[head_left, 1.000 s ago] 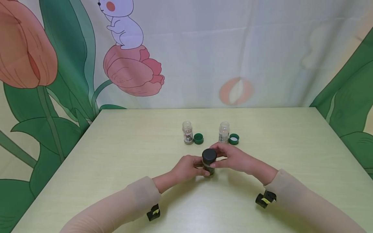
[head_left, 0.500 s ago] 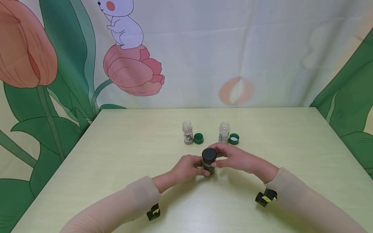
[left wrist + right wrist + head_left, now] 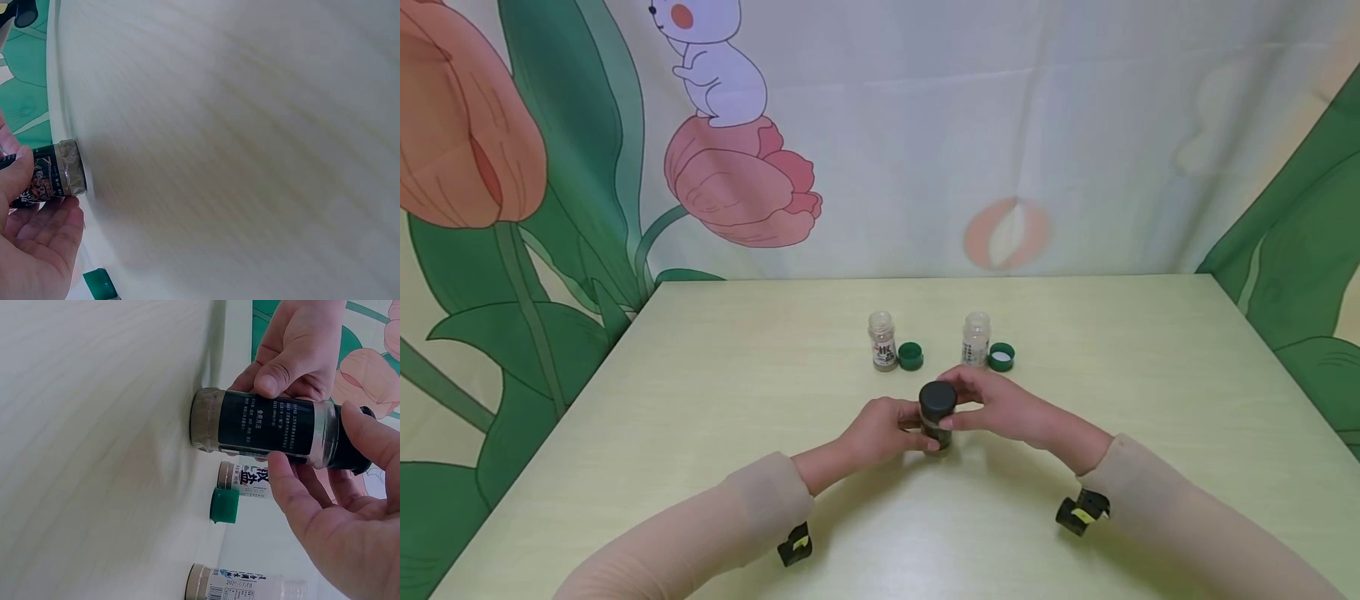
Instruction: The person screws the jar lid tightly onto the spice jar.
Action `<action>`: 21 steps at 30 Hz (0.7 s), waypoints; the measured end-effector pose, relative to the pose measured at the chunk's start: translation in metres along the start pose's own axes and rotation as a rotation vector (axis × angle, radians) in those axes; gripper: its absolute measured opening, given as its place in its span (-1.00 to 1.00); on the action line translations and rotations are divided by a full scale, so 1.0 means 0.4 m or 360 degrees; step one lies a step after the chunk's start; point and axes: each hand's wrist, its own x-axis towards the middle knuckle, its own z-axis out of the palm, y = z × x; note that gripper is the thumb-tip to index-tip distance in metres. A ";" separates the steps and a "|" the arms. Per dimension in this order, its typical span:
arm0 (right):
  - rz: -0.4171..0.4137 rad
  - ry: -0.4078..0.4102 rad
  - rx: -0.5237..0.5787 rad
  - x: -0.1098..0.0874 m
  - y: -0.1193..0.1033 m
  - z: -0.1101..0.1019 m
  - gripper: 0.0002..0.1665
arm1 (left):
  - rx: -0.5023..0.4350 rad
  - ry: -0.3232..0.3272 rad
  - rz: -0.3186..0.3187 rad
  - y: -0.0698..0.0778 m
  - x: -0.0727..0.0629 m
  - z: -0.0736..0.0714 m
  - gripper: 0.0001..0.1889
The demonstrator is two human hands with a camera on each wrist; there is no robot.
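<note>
Both hands are at a seasoning jar (image 3: 937, 419) with a black label, which stands upright on the table. My left hand (image 3: 877, 435) grips its lower body between thumb and fingers. Higher up, my right hand (image 3: 1000, 407) holds it near the black cap (image 3: 937, 397). In the right wrist view the right thumb (image 3: 369, 434) lies against the cap, while a fingertip touches the label (image 3: 269, 428). Behind the hands stand two uncapped clear bottles, the left bottle (image 3: 883, 343) and the right bottle (image 3: 976, 340), the latter partly hidden by my right hand.
One green cap (image 3: 911, 357) lies just right of the left bottle. Another green cap (image 3: 1002, 357), its white inside facing up, lies beside the right bottle. The pale table (image 3: 700, 375) ends at a printed curtain (image 3: 880, 167). Small cameras hang below both cuffs.
</note>
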 end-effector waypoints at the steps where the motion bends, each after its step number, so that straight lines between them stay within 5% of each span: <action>1: -0.0013 0.0003 -0.0008 0.000 0.000 0.000 -0.47 | -0.0004 0.0001 -0.0003 0.000 0.000 0.000 -0.68; 10: -0.0024 0.0030 -0.0045 0.003 0.000 0.005 -0.46 | -0.0001 0.0003 -0.0021 0.001 0.001 -0.001 -0.68; 21: -0.0043 -0.0196 -0.0052 -0.001 -0.001 -0.023 -0.44 | 0.0014 -0.0012 -0.0015 0.002 0.001 -0.002 -0.68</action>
